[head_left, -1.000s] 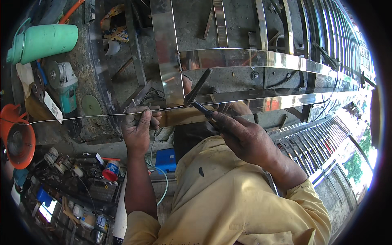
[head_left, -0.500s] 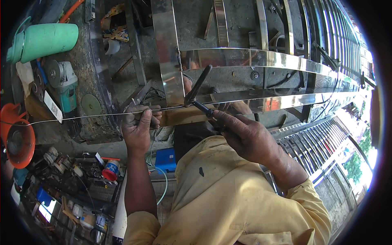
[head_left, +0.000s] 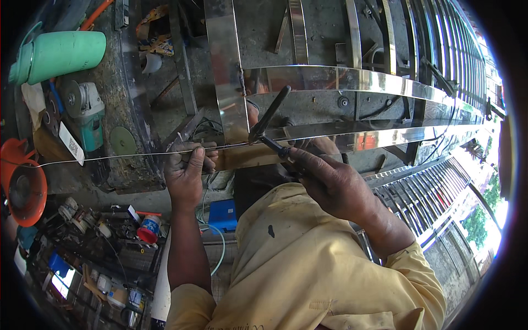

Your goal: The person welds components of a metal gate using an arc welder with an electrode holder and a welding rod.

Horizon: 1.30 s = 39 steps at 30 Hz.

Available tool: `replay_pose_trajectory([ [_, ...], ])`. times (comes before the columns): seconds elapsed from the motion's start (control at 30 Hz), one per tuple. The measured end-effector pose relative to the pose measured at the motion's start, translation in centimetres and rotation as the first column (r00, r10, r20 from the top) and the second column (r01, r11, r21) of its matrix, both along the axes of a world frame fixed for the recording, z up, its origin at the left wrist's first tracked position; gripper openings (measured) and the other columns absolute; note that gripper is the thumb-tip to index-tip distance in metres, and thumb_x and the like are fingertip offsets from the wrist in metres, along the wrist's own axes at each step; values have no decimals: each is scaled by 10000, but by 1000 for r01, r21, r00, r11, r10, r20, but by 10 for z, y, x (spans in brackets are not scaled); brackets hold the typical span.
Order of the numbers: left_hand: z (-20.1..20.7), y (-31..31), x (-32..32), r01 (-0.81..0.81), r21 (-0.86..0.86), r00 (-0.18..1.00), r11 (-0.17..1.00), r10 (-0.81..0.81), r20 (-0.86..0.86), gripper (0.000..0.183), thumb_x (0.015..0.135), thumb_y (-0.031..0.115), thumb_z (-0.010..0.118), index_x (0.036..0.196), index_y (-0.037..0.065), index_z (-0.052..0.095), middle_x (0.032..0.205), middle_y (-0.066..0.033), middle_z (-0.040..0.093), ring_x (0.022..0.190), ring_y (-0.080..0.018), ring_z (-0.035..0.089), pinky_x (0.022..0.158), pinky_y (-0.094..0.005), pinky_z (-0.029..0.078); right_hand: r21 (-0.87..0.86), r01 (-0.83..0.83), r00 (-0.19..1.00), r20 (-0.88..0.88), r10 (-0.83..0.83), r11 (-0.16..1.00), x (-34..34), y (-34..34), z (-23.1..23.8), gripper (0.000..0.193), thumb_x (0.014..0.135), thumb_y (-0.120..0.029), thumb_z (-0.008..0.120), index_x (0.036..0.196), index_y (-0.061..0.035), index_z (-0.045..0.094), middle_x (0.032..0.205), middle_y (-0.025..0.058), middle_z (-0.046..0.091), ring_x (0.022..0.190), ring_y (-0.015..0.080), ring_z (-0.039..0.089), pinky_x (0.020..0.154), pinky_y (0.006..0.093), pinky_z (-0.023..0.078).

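My right hand (head_left: 330, 179) is closed around the black handle of a TIG welding torch (head_left: 271, 114). The torch's head rests close to the corner of a shiny steel tube frame (head_left: 226, 82). In my left hand (head_left: 184, 175) a long thin filler rod (head_left: 113, 158) is pinched between thumb and fingers. One end of it runs out to the left, past the bench; the other reaches toward the torch head. The rod's tip and the torch's tip cannot be made out against the bright metal. A dark seam shows on the frame's upper joint.
On the bench (head_left: 124, 82) at the left lie a green bottle (head_left: 69, 55), an angle grinder (head_left: 87, 113) and a phone-sized white card (head_left: 71, 144). An orange funnel-shaped object (head_left: 23, 184) stands at the far left. Below are a blue box (head_left: 223, 215) and assorted tools. A slatted metal panel (head_left: 423, 190) lies right.
The torch's upper end has tilted slightly to the right and up. My left hand and the filler rod look almost the same.
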<state>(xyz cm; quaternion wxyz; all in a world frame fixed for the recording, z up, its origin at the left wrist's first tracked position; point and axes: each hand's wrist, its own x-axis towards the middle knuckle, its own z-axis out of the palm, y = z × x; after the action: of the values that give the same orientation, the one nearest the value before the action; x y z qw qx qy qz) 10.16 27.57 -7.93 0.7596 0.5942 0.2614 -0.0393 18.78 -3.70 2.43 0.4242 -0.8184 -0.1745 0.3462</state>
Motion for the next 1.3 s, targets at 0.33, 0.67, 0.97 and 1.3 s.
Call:
replay_pose_trajectory([
  [0.33, 2, -5, 2, -23, 3, 1000, 1000, 23, 9, 108, 1090, 83, 643, 1193, 53, 647, 1032, -164, 796, 798, -143, 738, 674, -286, 600, -12, -2, 1000, -15, 2, 1000, 3, 2, 3, 563, 1021, -75, 676, 1562, -147, 535, 1159, 193, 711, 966, 393, 743, 792, 468, 609],
  [0.67, 5, -4, 3, -24, 15, 999, 1000, 24, -24, 97, 1086, 99, 657, 1173, 55, 662, 1016, -160, 799, 780, -144, 736, 667, -283, 597, 7, -23, 1000, -11, 23, 1000, 8, 1, 2, 546, 1026, -77, 680, 1552, -150, 551, 1139, 186, 715, 965, 380, 749, 801, 457, 617],
  [0.97, 7, -6, 4, -26, 34, 999, 999, 27, -32, 89, 1086, 97, 658, 1166, 60, 664, 943, -134, 789, 762, -148, 732, 677, -294, 602, -32, -51, 999, -18, 50, 998, 7, -2, 1, 542, 1028, -80, 680, 1550, -158, 554, 1124, 179, 716, 953, 373, 747, 797, 456, 610],
  [1.3, 6, -5, 3, -18, 19, 1000, 1000, 18, -10, 105, 1087, 87, 650, 1185, 49, 655, 1052, -161, 795, 814, -151, 742, 697, -299, 613, 18, -4, 1000, 28, 3, 1000, 6, -1, 0, 554, 1026, -76, 680, 1557, -156, 547, 1138, 188, 717, 966, 384, 743, 801, 461, 606],
])
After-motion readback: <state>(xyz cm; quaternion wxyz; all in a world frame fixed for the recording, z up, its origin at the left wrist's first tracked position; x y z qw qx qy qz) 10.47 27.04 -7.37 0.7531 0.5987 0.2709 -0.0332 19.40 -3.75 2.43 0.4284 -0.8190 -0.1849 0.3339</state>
